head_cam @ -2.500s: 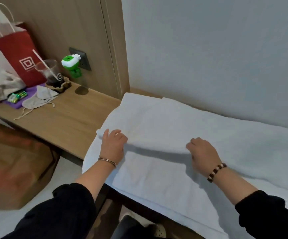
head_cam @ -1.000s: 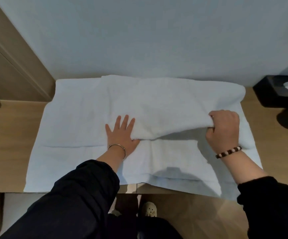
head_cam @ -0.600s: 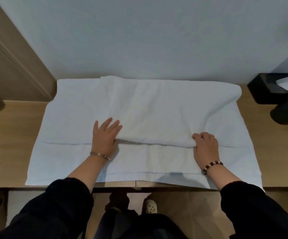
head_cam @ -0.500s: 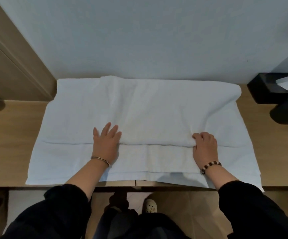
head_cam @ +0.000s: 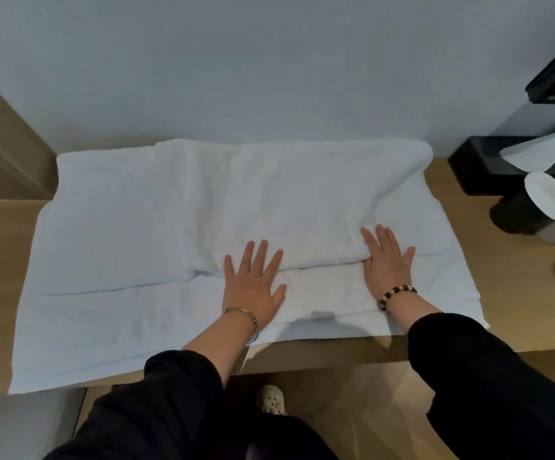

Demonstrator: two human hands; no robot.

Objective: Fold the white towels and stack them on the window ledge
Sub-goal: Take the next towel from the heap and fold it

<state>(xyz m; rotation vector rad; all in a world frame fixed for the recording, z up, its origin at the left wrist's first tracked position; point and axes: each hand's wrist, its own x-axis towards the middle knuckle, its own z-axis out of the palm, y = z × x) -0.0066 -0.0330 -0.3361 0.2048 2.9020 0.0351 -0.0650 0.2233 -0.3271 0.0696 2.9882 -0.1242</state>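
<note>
Right hand [head_cam: 387, 263] has uncurled; it and left hand [head_cam: 252, 280] press flat on one white towel [head_cam: 169, 210].

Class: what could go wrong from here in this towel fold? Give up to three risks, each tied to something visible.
1. The folded edge under the left hand and right hand runs unevenly across the white towel; pressing may set a crooked crease.
2. Its near left corner reaches the front edge of the ledge; it might slip off.
3. The black holder stands close on the right; a sweep could knock it.
</note>
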